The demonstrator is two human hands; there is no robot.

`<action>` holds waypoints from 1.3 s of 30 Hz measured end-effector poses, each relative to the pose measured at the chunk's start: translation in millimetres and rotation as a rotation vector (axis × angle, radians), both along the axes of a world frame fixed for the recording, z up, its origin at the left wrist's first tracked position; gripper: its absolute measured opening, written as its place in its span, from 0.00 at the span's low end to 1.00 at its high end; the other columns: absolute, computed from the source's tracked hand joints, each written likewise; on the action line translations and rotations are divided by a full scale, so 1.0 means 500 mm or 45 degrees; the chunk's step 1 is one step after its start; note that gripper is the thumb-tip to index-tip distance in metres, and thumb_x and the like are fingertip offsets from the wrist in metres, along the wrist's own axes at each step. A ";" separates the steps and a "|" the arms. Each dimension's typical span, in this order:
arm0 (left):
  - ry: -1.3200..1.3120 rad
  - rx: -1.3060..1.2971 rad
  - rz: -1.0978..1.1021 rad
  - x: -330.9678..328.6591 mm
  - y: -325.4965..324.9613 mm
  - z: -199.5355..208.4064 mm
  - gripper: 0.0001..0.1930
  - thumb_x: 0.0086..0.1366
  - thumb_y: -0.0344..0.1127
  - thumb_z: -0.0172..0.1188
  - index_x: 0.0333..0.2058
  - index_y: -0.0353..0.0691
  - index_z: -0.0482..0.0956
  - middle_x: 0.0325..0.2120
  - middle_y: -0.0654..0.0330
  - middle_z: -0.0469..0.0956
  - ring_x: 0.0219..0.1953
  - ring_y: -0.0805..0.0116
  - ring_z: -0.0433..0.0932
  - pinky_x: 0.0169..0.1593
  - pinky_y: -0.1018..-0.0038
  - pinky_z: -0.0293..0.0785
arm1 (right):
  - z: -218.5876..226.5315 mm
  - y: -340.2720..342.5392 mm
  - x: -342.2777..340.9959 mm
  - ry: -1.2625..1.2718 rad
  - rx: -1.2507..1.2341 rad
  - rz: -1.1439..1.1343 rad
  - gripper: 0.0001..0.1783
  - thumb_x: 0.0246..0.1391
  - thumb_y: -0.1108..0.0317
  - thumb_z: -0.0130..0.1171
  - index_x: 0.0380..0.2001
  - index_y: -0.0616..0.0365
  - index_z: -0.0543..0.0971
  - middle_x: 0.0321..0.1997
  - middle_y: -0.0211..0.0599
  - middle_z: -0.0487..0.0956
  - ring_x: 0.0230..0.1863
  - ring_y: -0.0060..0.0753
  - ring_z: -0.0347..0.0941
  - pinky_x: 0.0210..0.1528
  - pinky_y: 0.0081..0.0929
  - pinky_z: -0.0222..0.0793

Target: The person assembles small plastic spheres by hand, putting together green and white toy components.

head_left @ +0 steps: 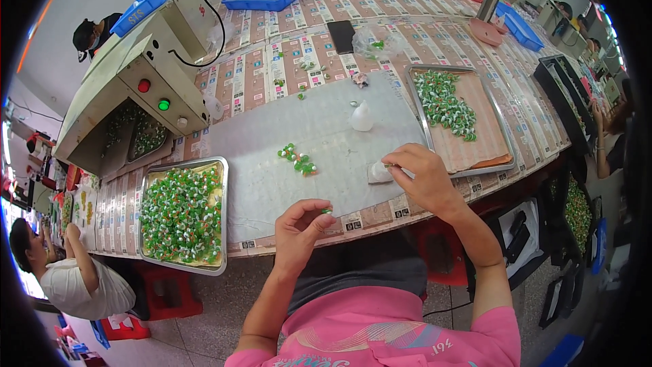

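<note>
Along the near edge of the desk, we see a person's two hands, apart from each other, with a stretch of pale sheet beyond them. The left hand is right at the edge, thumb and forefinger closed on a small green piece. The right hand reaches farther in, back upward, thumb and forefinger close together; we cannot tell whether they grip the tiny thing at their tips. Just beside those tips lies a small white block, and beyond it stands a white bottle.

Mid-sheet, past the left hand, we find a loose pile of green and white pieces, with open sheet all round it. To the left, a full tray of similar pieces juts over the desk's near edge; a machine stands behind it. To the right, a half-filled tray shows bare lining along its right side, and a narrow strip of desk runs between its near rim and the edge.
</note>
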State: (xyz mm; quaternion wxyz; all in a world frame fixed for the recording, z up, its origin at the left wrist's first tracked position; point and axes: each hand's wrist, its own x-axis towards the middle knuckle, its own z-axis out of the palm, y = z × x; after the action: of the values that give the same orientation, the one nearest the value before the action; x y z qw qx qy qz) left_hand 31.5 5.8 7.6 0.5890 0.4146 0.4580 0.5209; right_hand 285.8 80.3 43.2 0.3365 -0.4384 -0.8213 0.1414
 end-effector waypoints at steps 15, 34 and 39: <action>-0.267 -0.106 -0.148 0.078 0.003 -0.011 0.09 0.60 0.22 0.62 0.40 0.32 0.77 0.37 0.57 0.81 0.40 0.72 0.80 0.46 0.76 0.77 | -0.006 -0.094 -0.026 0.635 -0.727 0.216 0.09 0.50 0.76 0.62 0.36 0.60 0.81 0.35 0.37 0.80 0.35 0.29 0.78 0.38 0.22 0.73; -0.079 0.057 -0.149 0.089 0.002 -0.022 0.08 0.55 0.15 0.63 0.33 0.31 0.82 0.34 0.55 0.81 0.38 0.70 0.80 0.45 0.77 0.77 | -0.039 -0.098 -0.023 0.551 -0.588 0.206 0.11 0.44 0.82 0.63 0.34 0.60 0.84 0.33 0.39 0.83 0.35 0.31 0.80 0.36 0.23 0.74; 0.018 0.103 -0.125 0.112 0.013 -0.026 0.09 0.52 0.13 0.63 0.31 0.31 0.82 0.33 0.55 0.81 0.38 0.70 0.80 0.45 0.77 0.77 | -0.049 -0.097 -0.011 0.553 -0.559 0.123 0.12 0.43 0.85 0.61 0.33 0.61 0.84 0.33 0.40 0.83 0.36 0.31 0.81 0.37 0.22 0.75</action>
State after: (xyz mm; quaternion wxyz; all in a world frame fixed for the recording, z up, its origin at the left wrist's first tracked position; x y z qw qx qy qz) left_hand 87.6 12.3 -5.6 0.5934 0.4635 0.4199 0.5067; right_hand 280.1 31.6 18.9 0.3943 -0.4206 -0.6999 0.4216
